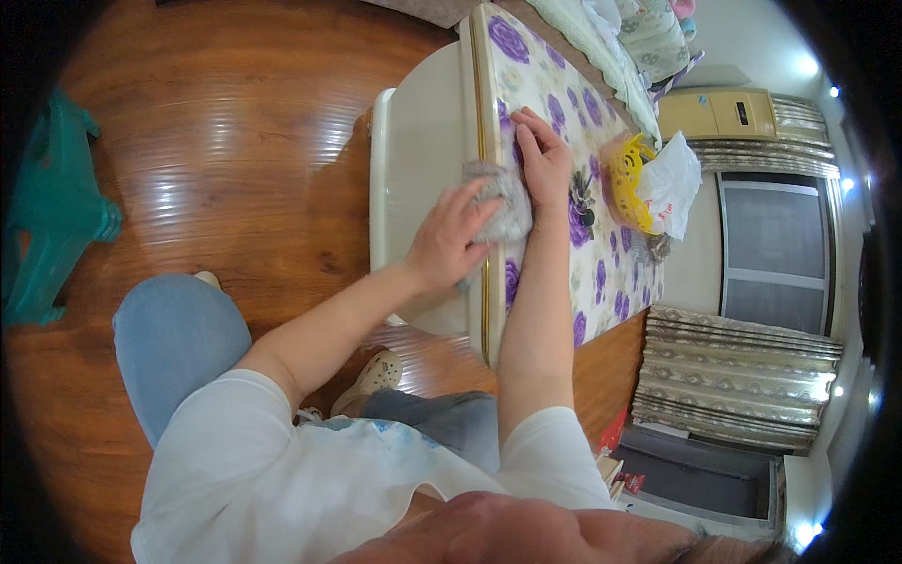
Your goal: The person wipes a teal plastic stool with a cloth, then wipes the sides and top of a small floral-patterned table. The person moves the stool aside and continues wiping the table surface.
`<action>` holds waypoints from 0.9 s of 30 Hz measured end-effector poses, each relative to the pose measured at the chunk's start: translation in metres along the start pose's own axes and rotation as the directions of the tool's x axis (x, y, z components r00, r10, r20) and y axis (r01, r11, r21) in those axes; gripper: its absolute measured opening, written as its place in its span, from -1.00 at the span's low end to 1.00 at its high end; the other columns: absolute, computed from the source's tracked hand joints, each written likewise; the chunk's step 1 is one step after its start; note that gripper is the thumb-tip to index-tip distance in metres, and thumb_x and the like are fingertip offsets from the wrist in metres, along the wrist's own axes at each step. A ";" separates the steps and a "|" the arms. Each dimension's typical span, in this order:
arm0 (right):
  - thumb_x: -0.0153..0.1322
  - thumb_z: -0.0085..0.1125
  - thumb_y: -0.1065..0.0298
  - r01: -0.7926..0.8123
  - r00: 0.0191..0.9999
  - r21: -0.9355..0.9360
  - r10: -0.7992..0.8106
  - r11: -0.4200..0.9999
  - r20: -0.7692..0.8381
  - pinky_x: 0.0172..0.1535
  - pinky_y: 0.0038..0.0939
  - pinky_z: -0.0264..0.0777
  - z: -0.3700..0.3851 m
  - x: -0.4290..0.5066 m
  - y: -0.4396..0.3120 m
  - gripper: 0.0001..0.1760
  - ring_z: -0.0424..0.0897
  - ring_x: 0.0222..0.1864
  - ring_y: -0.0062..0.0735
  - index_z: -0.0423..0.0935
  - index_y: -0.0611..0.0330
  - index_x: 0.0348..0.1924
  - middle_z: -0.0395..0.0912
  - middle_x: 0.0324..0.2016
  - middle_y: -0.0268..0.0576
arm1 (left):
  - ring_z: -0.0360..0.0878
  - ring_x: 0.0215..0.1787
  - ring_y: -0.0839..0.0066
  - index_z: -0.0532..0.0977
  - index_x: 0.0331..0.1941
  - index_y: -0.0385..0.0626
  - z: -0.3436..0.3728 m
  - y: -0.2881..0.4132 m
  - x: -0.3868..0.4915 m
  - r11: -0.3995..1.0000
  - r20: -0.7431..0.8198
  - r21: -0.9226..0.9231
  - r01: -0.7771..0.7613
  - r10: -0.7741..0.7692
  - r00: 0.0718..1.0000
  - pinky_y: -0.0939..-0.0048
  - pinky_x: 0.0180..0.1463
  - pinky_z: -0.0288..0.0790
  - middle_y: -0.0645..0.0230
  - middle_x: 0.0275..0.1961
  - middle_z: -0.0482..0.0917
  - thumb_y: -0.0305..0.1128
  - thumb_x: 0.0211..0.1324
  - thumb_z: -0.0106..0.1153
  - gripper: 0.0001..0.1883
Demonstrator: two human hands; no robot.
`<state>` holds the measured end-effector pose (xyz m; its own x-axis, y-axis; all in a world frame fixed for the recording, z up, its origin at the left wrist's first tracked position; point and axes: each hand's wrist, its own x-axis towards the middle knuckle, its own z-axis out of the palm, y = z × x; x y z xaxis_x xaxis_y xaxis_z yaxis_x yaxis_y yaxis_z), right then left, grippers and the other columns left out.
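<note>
My left hand (451,236) is on a grey cloth (504,204) at the table's gold-trimmed edge, its fingers spread over the cloth. My right hand (548,158) rests on the tabletop just beyond the cloth, fingers partly bent, with nothing seen in it. My right forearm lies along the table beside the cloth. The table (599,278) has a purple-rose patterned cover and a rounded cream side. Near my right hand is a small dark item (583,201) that I cannot identify.
On the table stands a yellow openwork basket (631,183) with a white plastic bag (673,187). A green plastic stool (56,204) is on the wooden floor at the left. A sofa with a pale green cover (620,77) borders the table's far side.
</note>
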<state>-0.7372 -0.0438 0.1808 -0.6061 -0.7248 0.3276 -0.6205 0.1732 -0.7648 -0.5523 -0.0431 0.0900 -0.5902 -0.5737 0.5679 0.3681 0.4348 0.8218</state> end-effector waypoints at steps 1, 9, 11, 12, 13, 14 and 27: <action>0.44 0.22 0.42 0.013 1.000 -0.005 -0.013 1.000 0.024 0.19 -0.38 0.39 -0.001 -0.001 0.001 -0.79 0.56 0.17 -0.30 0.72 0.17 -0.09 0.58 0.15 0.01 | 0.25 0.36 -0.13 0.34 0.30 -0.08 0.000 -0.008 0.010 1.000 -0.014 0.011 0.005 -0.005 1.000 0.02 0.43 0.17 -0.02 0.39 0.26 -0.34 0.12 0.29 -0.36; 0.52 0.13 0.46 -0.094 0.992 0.019 0.096 0.995 -0.084 0.16 -0.51 0.40 0.001 0.004 0.000 -0.76 0.59 0.06 -0.49 0.66 0.34 -0.02 0.68 -0.01 -0.13 | 0.22 0.40 -0.12 0.37 0.26 -0.10 0.000 -0.042 0.082 0.979 -0.215 0.010 0.204 -0.197 0.956 0.04 0.46 0.13 -0.07 0.39 0.26 -0.34 0.18 0.25 -0.45; 0.51 0.13 0.47 -0.099 0.988 0.041 0.103 0.994 -0.118 0.10 -0.53 0.42 0.000 0.006 0.003 -0.77 0.60 -0.02 -0.53 0.67 0.33 -0.03 0.70 -0.08 -0.18 | 0.17 0.43 -0.15 0.35 0.28 -0.11 0.009 -0.024 0.063 0.972 -0.222 0.030 0.233 -0.221 0.950 0.02 0.49 0.08 -0.11 0.42 0.23 -0.38 0.17 0.23 -0.43; 0.50 0.14 0.47 -0.084 0.987 0.059 0.091 0.995 -0.133 0.05 -0.55 0.44 0.000 0.007 0.005 -0.78 0.60 -0.08 -0.57 0.69 0.32 -0.05 0.71 -0.12 -0.21 | 0.18 0.42 -0.16 0.36 0.27 -0.11 0.014 -0.009 0.042 0.978 -0.226 0.041 0.205 -0.191 0.955 0.00 0.48 0.09 -0.10 0.41 0.23 -0.40 0.15 0.24 -0.43; 0.50 0.15 0.47 -0.063 0.988 0.075 0.073 0.995 -0.137 0.00 -0.56 0.45 0.000 0.008 0.007 -0.78 0.60 -0.14 -0.60 0.70 0.30 -0.07 0.72 -0.16 -0.23 | 0.19 0.41 -0.17 0.36 0.26 -0.12 0.016 0.002 0.025 0.979 -0.217 0.050 0.196 -0.181 0.959 -0.02 0.46 0.10 -0.09 0.41 0.24 -0.42 0.13 0.24 -0.43; 0.50 0.14 0.48 -0.038 0.991 0.057 0.045 0.998 -0.124 0.01 -0.56 0.45 -0.001 0.008 0.009 -0.78 0.61 -0.12 -0.59 0.69 0.30 -0.06 0.72 -0.14 -0.23 | 0.19 0.39 -0.18 0.37 0.25 -0.12 0.017 0.010 0.012 0.991 -0.223 0.032 0.127 -0.116 0.968 -0.04 0.45 0.11 -0.08 0.40 0.24 -0.42 0.11 0.24 -0.43; 0.52 0.14 0.45 -0.036 0.994 0.022 0.038 0.999 -0.104 0.05 -0.54 0.44 -0.005 0.006 0.009 -0.76 0.61 -0.08 -0.56 0.67 0.35 -0.03 0.71 -0.10 -0.17 | 0.21 0.39 -0.08 0.29 0.32 -0.08 -0.013 -0.041 0.081 0.987 -0.043 -0.018 0.159 -0.159 0.986 0.02 0.42 0.18 -0.07 0.38 0.25 -0.24 0.25 0.20 -0.41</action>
<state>-0.7489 -0.0430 0.1782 -0.6780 -0.6441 0.3541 -0.5871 0.1847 -0.7881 -0.6059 -0.1169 0.1030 -0.6101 -0.6647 0.4312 0.2827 0.3258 0.9022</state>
